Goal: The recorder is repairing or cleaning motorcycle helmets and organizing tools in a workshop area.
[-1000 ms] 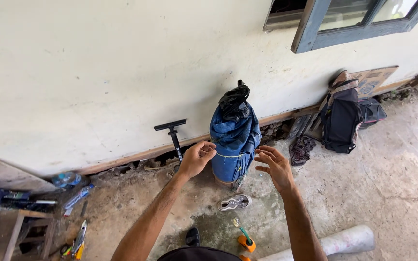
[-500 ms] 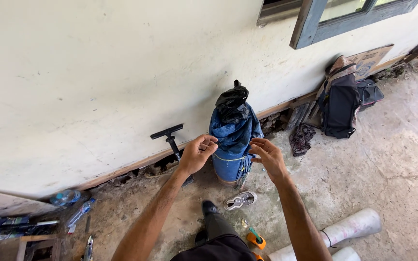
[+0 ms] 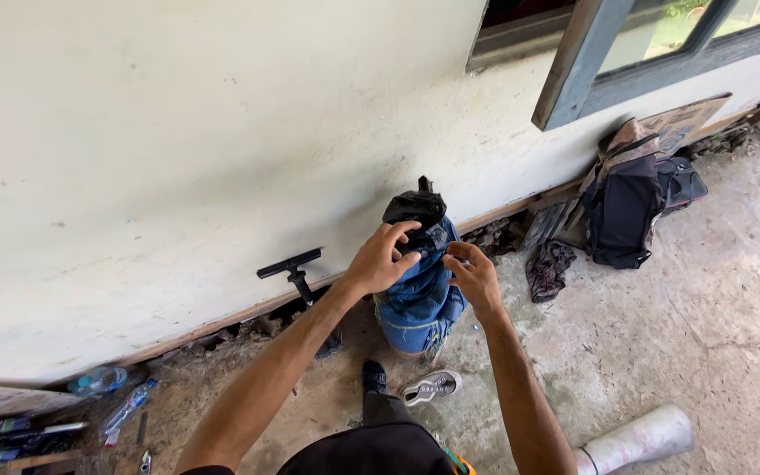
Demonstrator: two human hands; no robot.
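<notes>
Both hands are sitting higher on the bundle point(image 3: 421, 281) than half a second ago: they were down at the yellow string around its lower half, and now they are working up near the top. The head camera is also closer in, so the bundle is filling more of the view.

Bundle is standing upright on the concrete floor point(image 3: 697, 334), backed against the wall point(image 3: 178, 158), which is keeping it from tipping while it is being handled. It is blue denim wrapped around something, with a black plastic bag point(image 3: 415, 207) bunching out of the top.

Left hand point(image 3: 383, 258) is spreading over the upper front of the denim just under the bag, fingers wide and pressing, likely steadying it. Right hand point(image 3: 473, 276) is pinching at the denim's right edge, narrow grip; whether it is holding string or only cloth, I cannot tell.

A grey shoe point(image 3: 431, 387) is lying sole-up on the floor in front of the bundle. A black pump point(image 3: 296, 274) is leaning on the wall just left of it. Further right, a dark backpack point(image 3: 624, 207) is propped against the wall under the window point(image 3: 661, 48), with a rag point(image 3: 550, 268) beside it. A white roll point(image 3: 639, 437) is lying near the person's right, bottles point(image 3: 107, 391) far left.
</notes>
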